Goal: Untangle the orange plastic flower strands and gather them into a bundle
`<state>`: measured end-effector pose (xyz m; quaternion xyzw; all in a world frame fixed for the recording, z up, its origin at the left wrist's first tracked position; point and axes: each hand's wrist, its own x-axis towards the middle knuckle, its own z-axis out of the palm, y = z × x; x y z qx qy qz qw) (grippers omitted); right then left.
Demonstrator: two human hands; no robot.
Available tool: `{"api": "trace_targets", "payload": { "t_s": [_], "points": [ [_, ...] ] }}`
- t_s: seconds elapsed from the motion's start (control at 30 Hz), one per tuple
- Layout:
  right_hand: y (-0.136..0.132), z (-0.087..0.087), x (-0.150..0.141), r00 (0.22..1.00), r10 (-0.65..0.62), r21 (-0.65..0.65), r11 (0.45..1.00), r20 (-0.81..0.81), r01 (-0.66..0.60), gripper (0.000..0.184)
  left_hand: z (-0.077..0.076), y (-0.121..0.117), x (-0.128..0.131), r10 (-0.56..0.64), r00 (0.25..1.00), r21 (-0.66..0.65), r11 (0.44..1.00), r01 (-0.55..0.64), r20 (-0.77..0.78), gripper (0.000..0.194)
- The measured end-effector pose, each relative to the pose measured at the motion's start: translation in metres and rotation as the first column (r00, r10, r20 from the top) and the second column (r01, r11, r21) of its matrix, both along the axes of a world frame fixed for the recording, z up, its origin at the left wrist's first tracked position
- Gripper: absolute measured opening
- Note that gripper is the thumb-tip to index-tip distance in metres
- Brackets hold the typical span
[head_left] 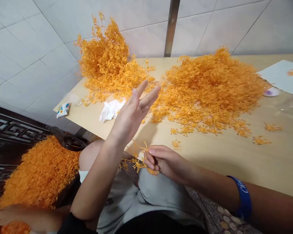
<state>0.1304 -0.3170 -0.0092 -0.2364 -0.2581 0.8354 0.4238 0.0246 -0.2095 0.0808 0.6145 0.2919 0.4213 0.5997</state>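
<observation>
My left hand (133,112) is raised over the near edge of the table with its fingers stretched out, and nothing is in it. Closer to me, my right hand (164,159) is closed, its thumb and fingers pinched on an orange spidery plastic piece (144,148). More pieces (138,165) of the same sort hang just below those fingers, above my lap; whether they are joined to the held one I cannot tell. Beyond my hands lie a broad pile of loose orange pieces (210,91) and a taller tangled heap of branched orange pieces (107,61).
Crumpled white tissue (111,110) and a small packet (63,110) lie on the wooden table (224,162) at left. A white sheet (283,76) is at right. Low at left, a co-worker's hand (17,216) reaches by a large mass of orange pieces (42,169). A tiled wall stands behind.
</observation>
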Motion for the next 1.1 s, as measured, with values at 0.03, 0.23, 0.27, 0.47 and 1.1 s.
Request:
{"api": "trace_targets", "payload": {
  "t_s": [0.03,0.23,0.27,0.47,1.1],
  "points": [
    [0.0,0.0,0.001,1.0,-0.025,-0.007,1.0,-0.017,0.025,0.031,0.0,-0.005,-0.009,0.016,1.0,0.003,1.0,-0.016,0.017,0.041],
    [0.001,0.002,0.002,0.992,-0.106,-0.116,0.988,-0.07,0.098,0.035,-0.03,-0.063,-0.062,0.366,0.929,0.054,0.93,-0.364,-0.053,0.023],
    [0.001,0.002,0.002,0.992,-0.103,-0.124,0.988,-0.077,0.093,0.035,-0.037,-0.074,-0.066,0.364,0.92,0.04,0.931,-0.362,-0.143,0.022],
    [0.001,0.004,0.003,0.988,-0.083,-0.111,0.991,-0.129,0.068,0.032,-0.059,-0.113,-0.07,0.147,0.812,0.186,0.981,-0.048,-0.565,0.041],
    [0.001,0.002,0.002,0.988,-0.158,-0.153,0.976,0.003,0.156,0.036,-0.044,-0.09,-0.12,0.511,0.76,0.231,0.859,-0.456,-0.401,0.017]
  ]
}}
